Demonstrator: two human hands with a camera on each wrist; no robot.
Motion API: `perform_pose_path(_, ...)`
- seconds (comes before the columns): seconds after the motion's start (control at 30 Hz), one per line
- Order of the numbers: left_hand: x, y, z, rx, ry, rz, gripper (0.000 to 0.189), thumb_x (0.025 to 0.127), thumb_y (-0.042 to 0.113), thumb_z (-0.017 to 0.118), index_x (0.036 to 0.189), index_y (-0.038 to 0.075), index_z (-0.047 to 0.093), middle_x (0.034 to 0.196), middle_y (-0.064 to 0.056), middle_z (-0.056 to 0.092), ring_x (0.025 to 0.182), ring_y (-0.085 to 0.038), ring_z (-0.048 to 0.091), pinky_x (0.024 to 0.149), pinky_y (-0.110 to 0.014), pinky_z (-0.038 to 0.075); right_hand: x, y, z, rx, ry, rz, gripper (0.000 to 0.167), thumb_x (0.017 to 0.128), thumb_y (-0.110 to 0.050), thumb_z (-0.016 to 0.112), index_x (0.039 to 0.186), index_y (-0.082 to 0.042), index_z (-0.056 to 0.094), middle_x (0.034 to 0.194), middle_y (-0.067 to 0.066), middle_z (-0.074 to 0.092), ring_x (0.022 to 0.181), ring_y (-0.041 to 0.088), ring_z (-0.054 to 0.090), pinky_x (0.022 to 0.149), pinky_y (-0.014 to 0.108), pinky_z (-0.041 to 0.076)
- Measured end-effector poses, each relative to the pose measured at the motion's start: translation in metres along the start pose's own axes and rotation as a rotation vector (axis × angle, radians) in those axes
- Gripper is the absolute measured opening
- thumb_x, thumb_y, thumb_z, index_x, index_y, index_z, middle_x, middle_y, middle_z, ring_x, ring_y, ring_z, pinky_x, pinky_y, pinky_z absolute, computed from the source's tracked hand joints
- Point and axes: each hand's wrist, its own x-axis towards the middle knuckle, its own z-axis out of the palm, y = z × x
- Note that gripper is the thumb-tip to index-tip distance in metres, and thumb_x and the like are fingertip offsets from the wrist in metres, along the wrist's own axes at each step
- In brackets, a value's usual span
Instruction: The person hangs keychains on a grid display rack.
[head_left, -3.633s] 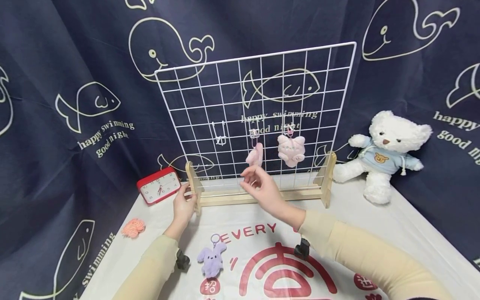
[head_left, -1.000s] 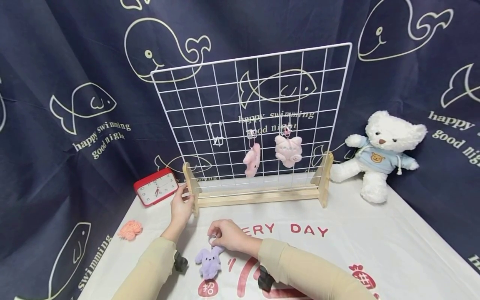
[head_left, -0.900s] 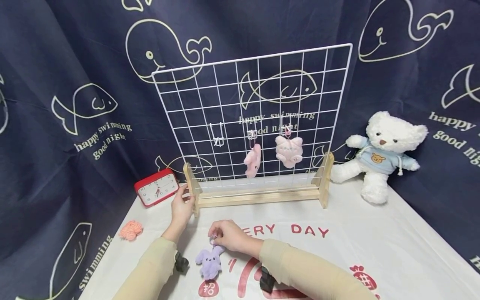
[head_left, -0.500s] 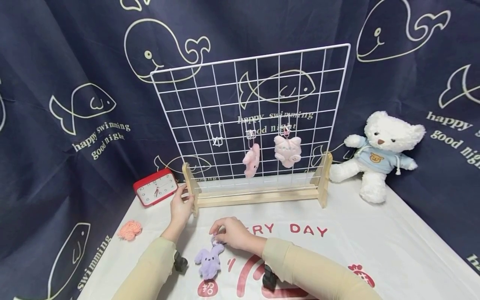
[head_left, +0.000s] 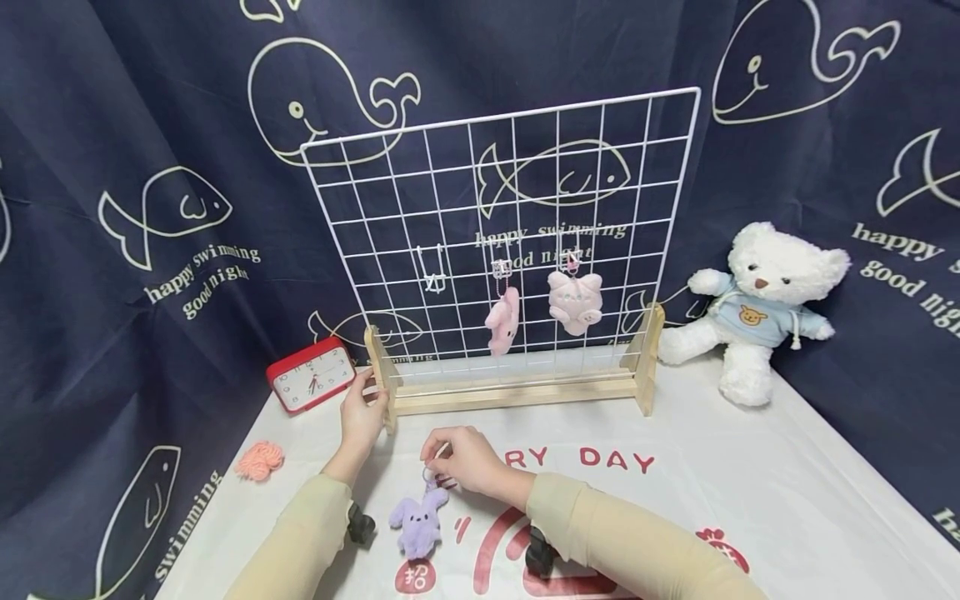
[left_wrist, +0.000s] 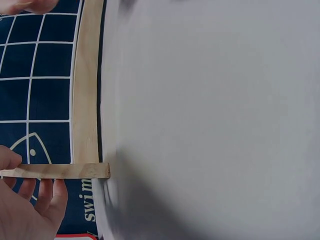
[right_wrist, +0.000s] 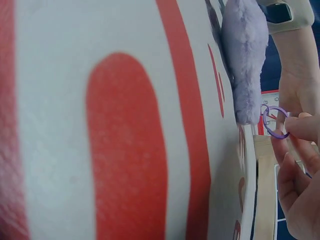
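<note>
My left hand grips the left wooden foot of a stand that carries a white wire grid, thumb on one side and fingers on the other. Between thumb and finger, my right hand pinches the purple ring of a plush bunny keychain. The lilac bunny lies on the table in front of the stand, its ring lifted. On the grid hang a pink plush keychain, seen side-on, and a pink cat plush keychain. To their left is a white hook with nothing on it.
A red alarm clock stands left of the stand, close to my left hand. Nearer on the left lies a peach yarn bundle. A white teddy bear sits to the right. Dark printed cloth hangs behind.
My right hand has come down from beside the hanging pink plush to the bunny keychain. It now pinches the ring and has raised it slightly. The left hand stays on the stand.
</note>
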Motion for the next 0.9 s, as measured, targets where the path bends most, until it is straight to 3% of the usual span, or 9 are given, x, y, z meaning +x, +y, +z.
perform_pose_path(0.23, -0.001, 0.0, -0.001, -0.007, 0.001, 0.002, 0.052, 0.092, 0.002, 0.061, 0.144, 0.002, 0.052, 0.131, -0.024, 0.061, 0.116, -0.044, 0.062, 0.098, -0.052, 0.056, 0.0, -0.004, -0.001, 0.006, 0.022, -0.028, 0.013, 0.085, -0.004, 0.079, 0.086, -0.015, 0.074, 0.077, -0.014, 0.067, 0.075, 0.001, 0.059, 0.069, 0.019, 0.049)
perform_pose_path(0.53, 0.0, -0.002, 0.0, -0.009, 0.01, 0.02, 0.051, 0.092, 0.002, 0.061, 0.143, 0.003, 0.053, 0.13, -0.024, 0.062, 0.114, -0.044, 0.063, 0.097, -0.051, 0.056, 0.003, -0.01, -0.008, 0.078, 0.027, -0.016, 0.01, 0.088, -0.005, 0.077, 0.09, -0.014, 0.076, 0.081, -0.01, 0.069, 0.076, 0.006, 0.065, 0.071, 0.02, 0.054)
perform_pose_path(0.9, 0.0, -0.003, 0.001, -0.005, 0.024, 0.034, 0.051, 0.092, 0.0, 0.061, 0.142, 0.001, 0.053, 0.127, -0.025, 0.063, 0.112, -0.045, 0.064, 0.096, -0.052, 0.057, 0.007, -0.006, -0.015, 0.074, 0.015, -0.068, 0.008, 0.091, -0.006, 0.074, 0.093, -0.012, 0.079, 0.086, -0.006, 0.074, 0.078, 0.007, 0.067, 0.074, 0.02, 0.057)
